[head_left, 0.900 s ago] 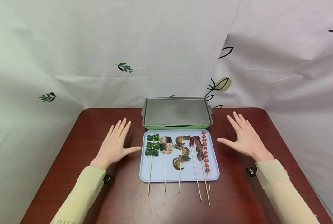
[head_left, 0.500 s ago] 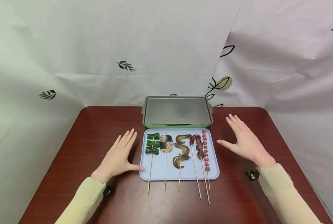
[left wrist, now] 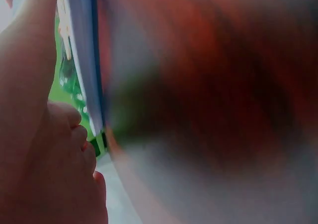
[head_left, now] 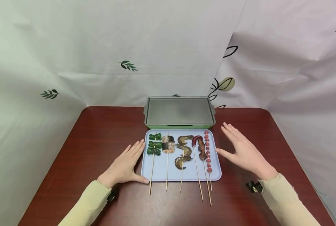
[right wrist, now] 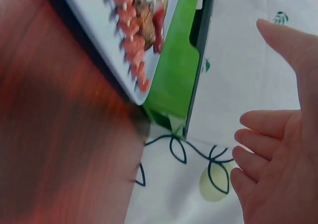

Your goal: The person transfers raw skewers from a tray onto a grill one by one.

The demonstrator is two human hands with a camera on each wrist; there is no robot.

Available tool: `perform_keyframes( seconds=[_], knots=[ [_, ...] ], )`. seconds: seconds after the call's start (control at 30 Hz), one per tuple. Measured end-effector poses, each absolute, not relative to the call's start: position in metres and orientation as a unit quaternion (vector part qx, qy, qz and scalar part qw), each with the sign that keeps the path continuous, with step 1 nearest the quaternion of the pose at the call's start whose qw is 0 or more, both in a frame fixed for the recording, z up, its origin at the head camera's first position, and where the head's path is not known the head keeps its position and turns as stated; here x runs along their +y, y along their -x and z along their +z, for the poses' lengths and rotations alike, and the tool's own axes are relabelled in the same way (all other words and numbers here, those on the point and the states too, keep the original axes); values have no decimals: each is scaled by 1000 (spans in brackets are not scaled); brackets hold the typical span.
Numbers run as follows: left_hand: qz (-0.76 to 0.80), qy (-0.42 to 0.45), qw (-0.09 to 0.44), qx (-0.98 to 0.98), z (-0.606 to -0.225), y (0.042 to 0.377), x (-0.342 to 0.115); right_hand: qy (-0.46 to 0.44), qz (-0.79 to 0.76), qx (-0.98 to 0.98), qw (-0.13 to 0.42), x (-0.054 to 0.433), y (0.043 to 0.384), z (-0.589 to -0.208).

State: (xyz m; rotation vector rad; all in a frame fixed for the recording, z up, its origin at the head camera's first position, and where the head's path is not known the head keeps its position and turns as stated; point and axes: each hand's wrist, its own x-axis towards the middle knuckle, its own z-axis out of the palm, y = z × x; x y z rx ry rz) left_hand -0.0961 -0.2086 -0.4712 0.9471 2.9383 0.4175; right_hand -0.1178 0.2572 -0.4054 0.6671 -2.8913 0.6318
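Remotely, I am viewing left hand [head_left: 124, 166] at the left edge of the tray [head_left: 174, 174], right hand [head_left: 246, 153] near its right, apart, fingers extended; skewers [head_left: 186, 150] are lying on it, griddle [head_left: 180, 111] behind.

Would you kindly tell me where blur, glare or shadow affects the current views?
Head view: tray reasonably clear, faint sheen on the table; left wrist: right side heavily smeared, left hand dim; right wrist: pink skewer slightly blurred, dark shadow across the table.
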Motion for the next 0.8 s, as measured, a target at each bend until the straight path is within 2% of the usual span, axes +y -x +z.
perform_keyframes(
  seconds=[0.23, 0.47, 0.63, 0.8],
  knots=[
    [136, -314, 39, 939, -475, 92, -205, -214, 235, -947, 40, 244, 102, -406],
    [123, -315, 39, 940, -476, 89, -202, -205, 266, -941, 34, 237, 86, -410],
    [104, -313, 31, 943, -478, 89, -202, -167, 285, -943, 31, 234, 72, -417],
    [90, -312, 23, 945, -479, 89, -200, -123, 348, -930, -6, 232, 61, -427]
  ],
)
